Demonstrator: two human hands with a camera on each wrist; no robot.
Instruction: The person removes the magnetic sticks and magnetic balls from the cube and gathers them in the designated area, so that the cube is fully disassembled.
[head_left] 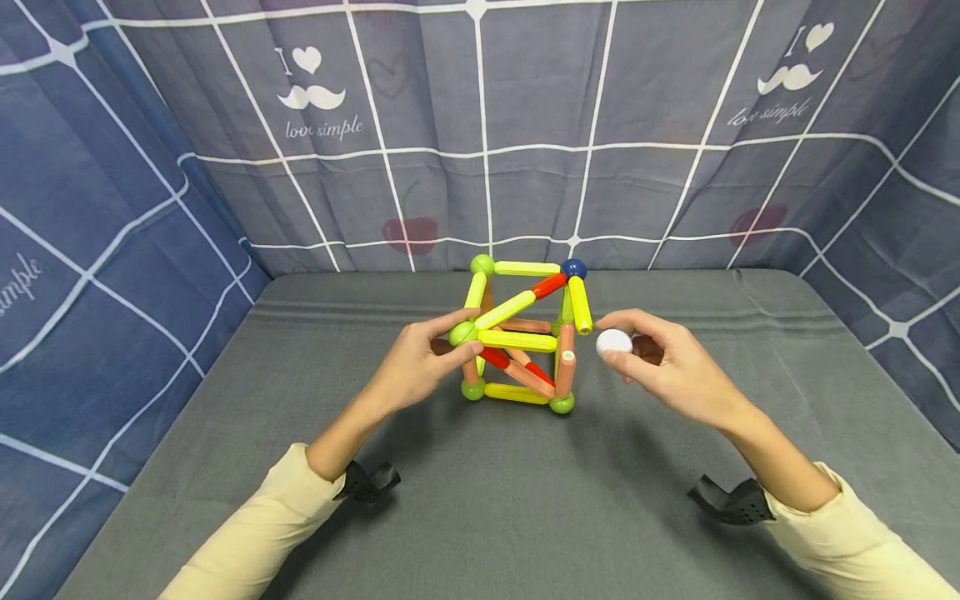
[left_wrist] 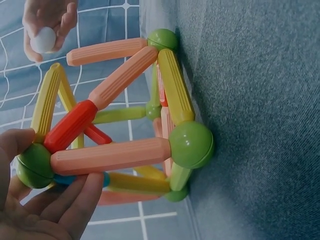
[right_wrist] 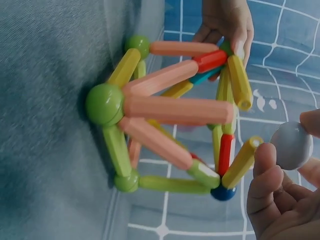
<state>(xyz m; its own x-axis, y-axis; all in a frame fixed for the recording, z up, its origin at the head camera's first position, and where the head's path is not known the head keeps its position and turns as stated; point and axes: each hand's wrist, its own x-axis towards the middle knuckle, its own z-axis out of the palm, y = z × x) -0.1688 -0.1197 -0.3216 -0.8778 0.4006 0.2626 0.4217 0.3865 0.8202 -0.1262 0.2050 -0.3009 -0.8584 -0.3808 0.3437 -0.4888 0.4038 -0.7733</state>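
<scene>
Head view: left hand [head_left: 416, 364] angles in from lower left, fingers pinching green ball [head_left: 462, 334]; right hand [head_left: 678, 371] from lower right, pinching white ball [head_left: 613, 342].

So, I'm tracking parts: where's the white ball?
In the head view, the white ball is pinched in the right hand, right of the stick-and-ball frame.

Sleeves [head_left: 258, 521] cut off below, white ball [head_left: 613, 341] partly hidden by right grip [head_left: 678, 372]
</scene>
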